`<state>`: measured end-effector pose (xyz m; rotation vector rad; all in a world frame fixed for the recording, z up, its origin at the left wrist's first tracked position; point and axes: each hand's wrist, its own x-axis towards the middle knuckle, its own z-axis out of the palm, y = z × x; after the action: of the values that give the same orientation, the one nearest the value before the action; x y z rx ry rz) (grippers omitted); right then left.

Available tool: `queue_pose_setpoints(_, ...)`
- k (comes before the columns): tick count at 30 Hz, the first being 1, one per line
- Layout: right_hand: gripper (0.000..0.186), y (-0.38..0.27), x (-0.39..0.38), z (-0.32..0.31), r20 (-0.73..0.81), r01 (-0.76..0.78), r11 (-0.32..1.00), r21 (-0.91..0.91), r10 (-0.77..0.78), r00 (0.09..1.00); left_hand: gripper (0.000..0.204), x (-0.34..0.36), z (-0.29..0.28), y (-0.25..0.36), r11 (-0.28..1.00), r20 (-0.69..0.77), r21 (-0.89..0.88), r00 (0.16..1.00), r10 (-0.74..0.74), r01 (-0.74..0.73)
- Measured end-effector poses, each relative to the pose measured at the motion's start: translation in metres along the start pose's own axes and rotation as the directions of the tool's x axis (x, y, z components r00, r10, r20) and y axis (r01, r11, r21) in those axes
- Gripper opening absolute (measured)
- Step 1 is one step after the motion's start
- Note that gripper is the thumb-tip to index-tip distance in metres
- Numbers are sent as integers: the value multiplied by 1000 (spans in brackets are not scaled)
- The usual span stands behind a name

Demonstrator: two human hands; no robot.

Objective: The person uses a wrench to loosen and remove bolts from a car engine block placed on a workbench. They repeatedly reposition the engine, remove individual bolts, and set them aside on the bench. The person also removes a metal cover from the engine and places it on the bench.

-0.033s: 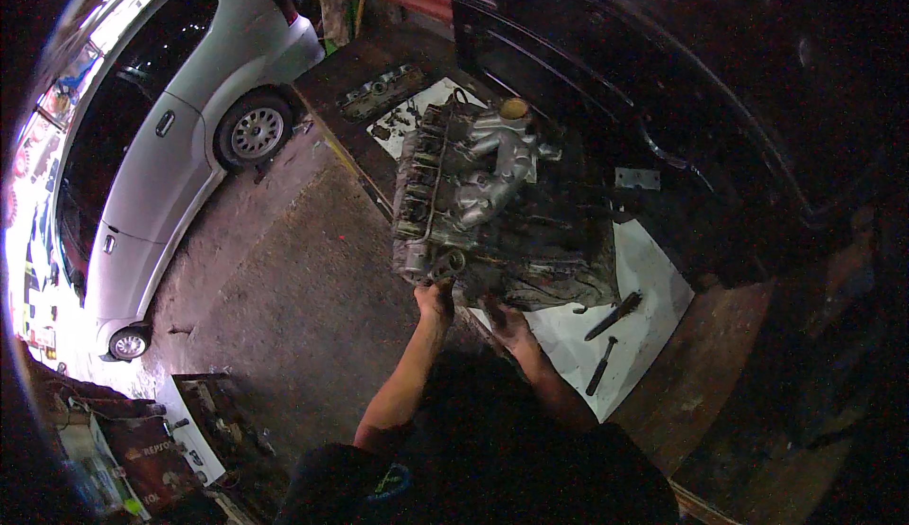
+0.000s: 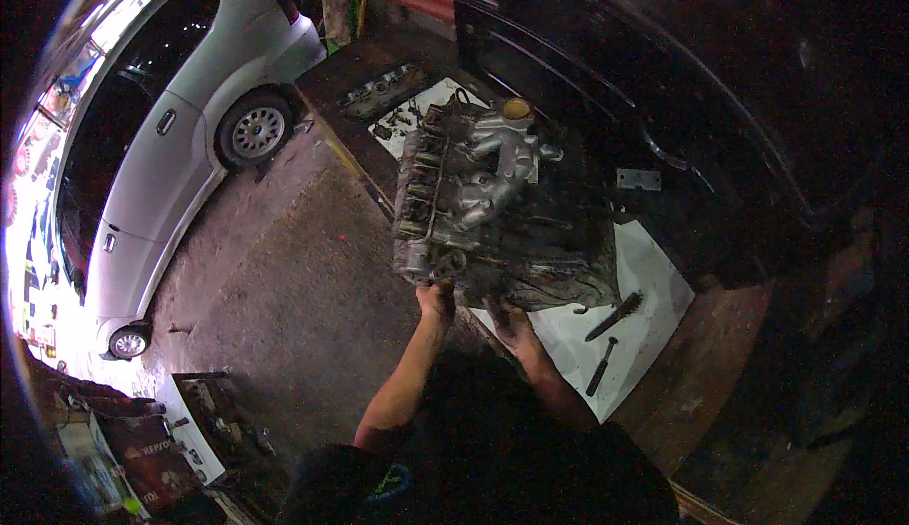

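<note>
My left hand has its fingers closed on a round metal fitting at the near left end of a grimy engine assembly, which has a silver branched intake manifold on top. My right hand is curled at the assembly's near edge, beside my left hand; what its darkened fingers grip is too dim to make out. A wire brush and a black-handled tool lie to the right on a white sheet.
A dark bench holds a long metal part and small pieces on white paper. A silver car stands at the left, a black vehicle panel behind the bench. A cluttered low stand is at lower left. A small plate lies at right.
</note>
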<state>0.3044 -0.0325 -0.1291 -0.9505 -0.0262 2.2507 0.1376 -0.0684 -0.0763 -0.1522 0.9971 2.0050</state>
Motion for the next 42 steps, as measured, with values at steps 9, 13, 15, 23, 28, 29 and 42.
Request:
queue_pose_setpoints(9, 20, -47, -89, 123, 378, 630, 222, -744, -638, 671, 30, 23, -43, -13, 923, 261, -216, 930, -259, 318)
queue_pose_setpoints(13, 9, -32, -99, 160, 793, 708, -357, -608, -312, 523, 30, 13, -32, -2, 923, 295, -63, 890, -347, 380)
queue_pose_setpoints(15, 7, -25, -92, 158, 926, 768, -518, -376, -182, 331, 29, -11, -13, 16, 895, 342, -123, 865, -368, 429)
queue_pose_setpoints(23, 13, -30, -96, 102, 222, 636, 514, -576, -650, 727, 22, 10, -28, -10, 948, 90, 18, 944, -318, 318)
queue_pose_setpoints(28, 23, -13, -39, 13, 40, 366, 908, -204, -366, 930, 26, -6, -4, 1, 981, 19, -68, 984, -179, 179)
queue_pose_setpoints(29, 29, -11, -38, 15, 3, 291, 942, -168, -295, 955, 25, -6, -4, 1, 988, 0, -46, 989, -150, 150)
queue_pose_setpoints(42, 35, 17, 25, -20, 245, -214, 970, 115, 181, 953, 19, -13, 7, -1, 994, -98, 70, 992, 86, -79)
